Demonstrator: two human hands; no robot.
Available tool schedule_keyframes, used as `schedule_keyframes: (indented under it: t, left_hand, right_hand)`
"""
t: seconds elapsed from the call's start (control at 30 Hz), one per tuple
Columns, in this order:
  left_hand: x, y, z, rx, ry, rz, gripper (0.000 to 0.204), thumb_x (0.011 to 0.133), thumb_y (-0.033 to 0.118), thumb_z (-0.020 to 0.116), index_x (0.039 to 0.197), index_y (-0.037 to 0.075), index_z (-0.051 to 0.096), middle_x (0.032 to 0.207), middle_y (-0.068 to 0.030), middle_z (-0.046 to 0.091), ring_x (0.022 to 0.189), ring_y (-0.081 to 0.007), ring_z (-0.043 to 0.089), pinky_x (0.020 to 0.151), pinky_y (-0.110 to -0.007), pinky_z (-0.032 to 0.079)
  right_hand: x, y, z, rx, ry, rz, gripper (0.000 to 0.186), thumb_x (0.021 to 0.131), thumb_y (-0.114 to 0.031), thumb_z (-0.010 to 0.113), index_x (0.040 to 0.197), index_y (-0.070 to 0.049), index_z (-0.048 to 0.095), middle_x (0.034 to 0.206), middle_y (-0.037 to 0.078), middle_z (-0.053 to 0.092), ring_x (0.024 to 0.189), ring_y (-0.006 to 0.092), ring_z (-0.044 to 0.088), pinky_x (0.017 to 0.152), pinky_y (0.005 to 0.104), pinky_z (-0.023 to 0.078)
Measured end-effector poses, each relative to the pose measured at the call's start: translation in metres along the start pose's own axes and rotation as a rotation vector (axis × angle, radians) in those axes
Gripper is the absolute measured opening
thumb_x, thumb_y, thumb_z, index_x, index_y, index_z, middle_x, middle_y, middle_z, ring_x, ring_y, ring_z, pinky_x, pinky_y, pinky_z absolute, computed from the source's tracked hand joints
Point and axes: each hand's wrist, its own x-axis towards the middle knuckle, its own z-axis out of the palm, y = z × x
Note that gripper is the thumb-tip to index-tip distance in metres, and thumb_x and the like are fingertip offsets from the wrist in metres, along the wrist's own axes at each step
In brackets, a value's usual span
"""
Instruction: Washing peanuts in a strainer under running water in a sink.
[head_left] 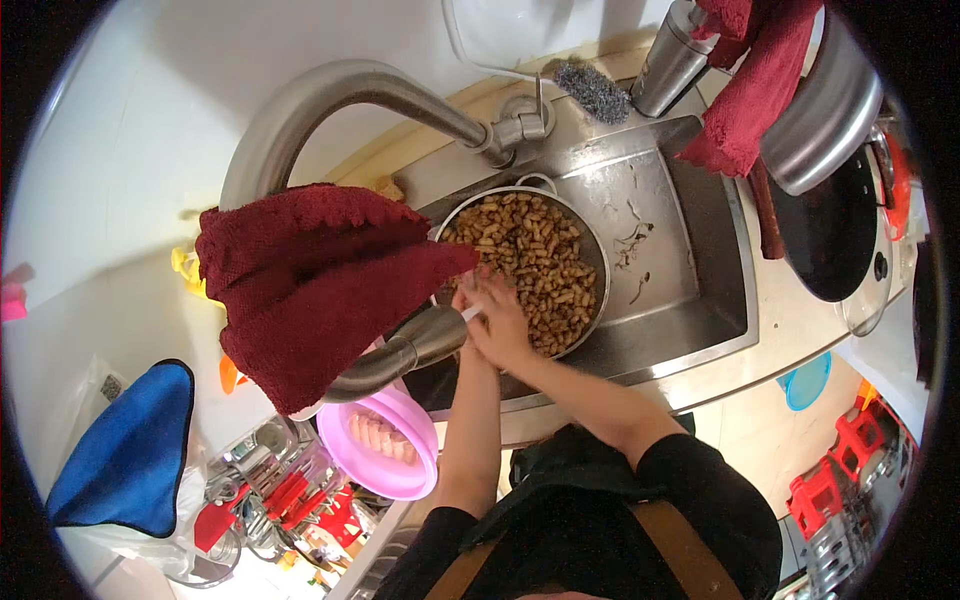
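Brown peanut-like pieces [545, 262] fill the round metal pan [606, 281] beyond the fingers [488, 288]; right hand [500, 318] overlaps left hand [462, 299], and whether either grasps something, I cannot tell.

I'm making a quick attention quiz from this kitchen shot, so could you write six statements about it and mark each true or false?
1. The round pan sits in the sink. True.
2. The pan holds leafy greens. False: it holds small brown pieces.
3. The left hand and right hand are close together near the end of the faucet. True.
4. The cloth over the faucet is yellow. False: it is dark red.
5. A grey scouring pad lies right of the faucet's base. True.
6. The pink tub is at the person's right. False: it is at their left.
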Motion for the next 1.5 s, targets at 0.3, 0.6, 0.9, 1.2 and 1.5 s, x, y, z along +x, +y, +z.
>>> schedule_keyframes:
  t: [0.3,0.6,0.9,1.2,1.5]
  left_hand:
    - [-0.004,-0.008,0.005,0.093,0.094,0.112,0.035,0.087,0.028,0.037,0.115,0.008,0.044,0.113,-0.0109,0.048,0.101,-0.0250,0.049,0.086,-0.037,0.041]
    - [-0.001,-0.006,0.007,0.055,0.132,0.013,0.037,0.088,0.028,0.037,0.119,0.009,0.042,0.116,-0.0095,0.047,0.102,-0.0251,0.048,0.084,-0.036,0.042]
    - [-0.013,-0.011,0.032,0.248,0.247,0.027,0.036,0.086,0.025,0.046,0.120,0.011,0.043,0.116,-0.0070,0.047,0.105,-0.0210,0.046,0.080,-0.035,0.044]
    - [-0.011,-0.014,0.005,0.933,0.470,-0.020,0.033,0.085,0.023,0.051,0.112,0.003,0.047,0.112,-0.0100,0.047,0.106,-0.0195,0.043,0.091,-0.030,0.032]
    - [-0.018,-0.014,0.021,1.234,0.420,0.240,0.039,0.083,0.015,0.052,0.119,0.003,0.043,0.125,-0.0155,0.037,0.118,-0.0245,0.035,0.095,-0.033,0.030]
  right_hand:
    - [-0.002,0.006,-0.003,-0.075,-0.070,-0.033,0.027,0.079,-0.019,0.049,0.101,-0.007,0.058,0.112,0.016,0.048,0.104,0.0348,0.044,0.089,0.0417,0.035]
    - [-0.015,0.008,0.004,-0.022,-0.071,0.079,0.035,0.082,-0.027,0.045,0.112,-0.012,0.052,0.122,0.020,0.040,0.113,0.0384,0.035,0.095,0.0515,0.025]
    - [0.010,0.030,-0.015,-0.131,-0.190,0.046,0.037,0.084,-0.031,0.041,0.112,-0.009,0.050,0.114,0.015,0.047,0.108,0.0309,0.042,0.089,0.0445,0.032]
    - [0.077,0.079,-0.024,-0.432,0.118,0.025,0.013,0.070,-0.012,0.060,0.082,-0.009,0.065,0.102,0.011,0.054,0.072,0.0292,0.056,0.063,0.0354,0.045]
    - [0.084,0.088,-0.023,-0.395,0.080,0.078,0.008,0.069,-0.013,0.062,0.077,-0.013,0.066,0.077,0.011,0.056,0.063,0.0251,0.057,0.057,0.0361,0.044]
